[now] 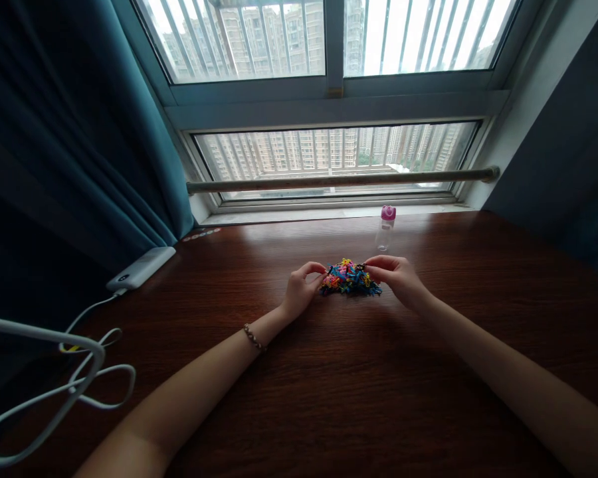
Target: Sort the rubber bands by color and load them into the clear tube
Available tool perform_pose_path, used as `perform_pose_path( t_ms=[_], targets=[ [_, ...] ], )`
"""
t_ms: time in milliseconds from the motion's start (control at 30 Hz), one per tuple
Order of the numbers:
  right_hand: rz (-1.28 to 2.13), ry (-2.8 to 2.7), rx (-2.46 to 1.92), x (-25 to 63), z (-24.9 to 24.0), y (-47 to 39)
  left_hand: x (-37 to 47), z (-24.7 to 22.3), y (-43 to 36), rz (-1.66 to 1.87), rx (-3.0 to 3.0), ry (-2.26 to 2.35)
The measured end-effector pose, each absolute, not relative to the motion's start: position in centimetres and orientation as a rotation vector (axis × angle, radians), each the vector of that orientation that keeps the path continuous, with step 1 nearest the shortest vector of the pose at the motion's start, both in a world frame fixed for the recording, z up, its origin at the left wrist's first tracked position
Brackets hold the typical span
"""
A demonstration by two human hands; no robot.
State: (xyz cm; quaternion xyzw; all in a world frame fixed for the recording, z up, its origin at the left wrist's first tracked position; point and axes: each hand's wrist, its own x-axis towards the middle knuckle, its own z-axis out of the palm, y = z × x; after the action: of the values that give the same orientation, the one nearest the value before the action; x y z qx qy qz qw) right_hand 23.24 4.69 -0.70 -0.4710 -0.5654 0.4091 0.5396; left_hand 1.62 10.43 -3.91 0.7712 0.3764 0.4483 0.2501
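Observation:
A heap of small coloured rubber bands (349, 279), blue, yellow, pink and black, lies on the brown wooden table. My left hand (301, 289) is at its left side, thumb and fingertips pinched together on the edge of the heap. From the right, my right hand (396, 275) pinches at the heap's upper right edge, where something dark shows at the fingertips. Which single bands each hand grips is too small to tell. Just behind the heap and my right hand stands a clear bottle (385, 236) with a pink cap.
At the left, a white power strip (142, 269) lies near the blue curtain (129, 133), and its looped white cable (97, 358) spreads over the table's left side. A horizontal rail (343, 180) crosses the window behind the table (339, 398).

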Motion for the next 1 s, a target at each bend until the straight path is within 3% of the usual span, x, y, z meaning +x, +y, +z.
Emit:
perform_pose_path(
  t_ms=[233,367,500,633,833,1000],
  targets=[
    [1.24,-1.763,-1.056,21.6,-3.1,1.1,1.0,-4.2,9.3,1.116,2.02,1.041],
    [0.942,-1.841,-1.11,22.0,-4.2,1.1,0.1,-3.7,7.7,1.104,2.142,0.902],
    [0.479,-1.727,-1.319,22.7,-4.7,1.6,-0.1,-3.3,6.3,0.815,2.438,0.505],
    [0.266,-1.891,-1.327,22.5,-5.3,1.8,0.2,-3.2,6.0,0.645,2.569,0.287],
    [0.135,-2.082,-1.379,22.2,-6.0,1.8,-0.1,-4.0,7.3,1.022,2.52,0.938],
    [0.201,-1.948,-1.348,22.5,-6.3,2.3,-0.4,-4.5,8.3,0.91,2.514,1.232]
  ],
)
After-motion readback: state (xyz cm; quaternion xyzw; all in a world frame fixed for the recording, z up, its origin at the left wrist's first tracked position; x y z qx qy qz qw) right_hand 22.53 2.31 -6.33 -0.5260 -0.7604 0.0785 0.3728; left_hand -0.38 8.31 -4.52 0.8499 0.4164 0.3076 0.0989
